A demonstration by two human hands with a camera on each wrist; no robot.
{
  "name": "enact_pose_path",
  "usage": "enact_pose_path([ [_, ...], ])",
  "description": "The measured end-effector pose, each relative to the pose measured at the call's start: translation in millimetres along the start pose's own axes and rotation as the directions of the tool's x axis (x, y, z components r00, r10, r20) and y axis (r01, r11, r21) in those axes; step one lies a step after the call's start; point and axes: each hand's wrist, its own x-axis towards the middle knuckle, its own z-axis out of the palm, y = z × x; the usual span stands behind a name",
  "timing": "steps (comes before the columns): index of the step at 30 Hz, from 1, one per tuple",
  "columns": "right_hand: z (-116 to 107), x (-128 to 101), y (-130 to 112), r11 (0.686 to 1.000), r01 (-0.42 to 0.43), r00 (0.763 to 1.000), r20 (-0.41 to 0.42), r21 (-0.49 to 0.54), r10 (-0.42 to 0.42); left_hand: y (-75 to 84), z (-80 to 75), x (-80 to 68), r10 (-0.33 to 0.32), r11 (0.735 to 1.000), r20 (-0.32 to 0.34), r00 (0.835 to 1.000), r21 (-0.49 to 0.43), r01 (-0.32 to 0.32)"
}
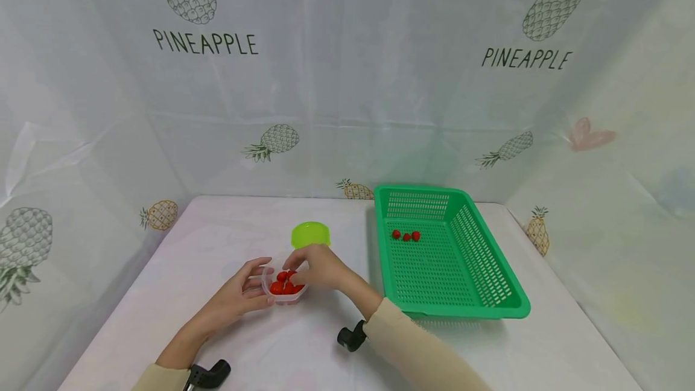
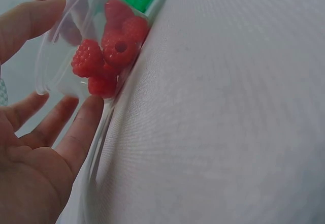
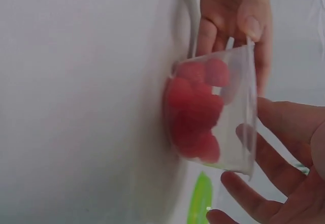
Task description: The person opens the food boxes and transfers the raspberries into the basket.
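Note:
A small clear plastic container [image 1: 286, 298] stands upright on the table, with several red raspberries [image 2: 119, 43] piled at its bottom. My left hand [image 1: 233, 299] holds it from the left, its thumb at the rim and its fingers along the side. Over the container's right side reaches my right hand [image 1: 320, 267], one fingertip inside the rim in the right wrist view. No berry shows between those right fingers, which are loosely bent and spread. A bright green lid-like piece [image 1: 311, 234] lies just behind the container.
To the right stands a large green perforated basket [image 1: 461, 311] with three small red berries [image 1: 415, 236] near its left side. The white table [image 1: 244, 222] is enclosed at the back and sides by hanging sheets printed with pineapples.

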Motion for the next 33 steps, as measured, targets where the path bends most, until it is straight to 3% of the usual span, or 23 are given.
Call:
enact_pose_path([
  [16,24.5,6.9,12.0,0.999,-0.013,0.999,0.034,0.052,0.011,-2.3,-0.9,-0.5,0.02,1.0,0.021,1.0,-0.022,-0.02],
  [33,30.7,8.7,10.7,0.999,0.003,0.999,0.033,0.051,-0.005,-2.4,-1.0,-1.1,0.039,0.999,0.027,0.999,-0.025,-0.038],
])
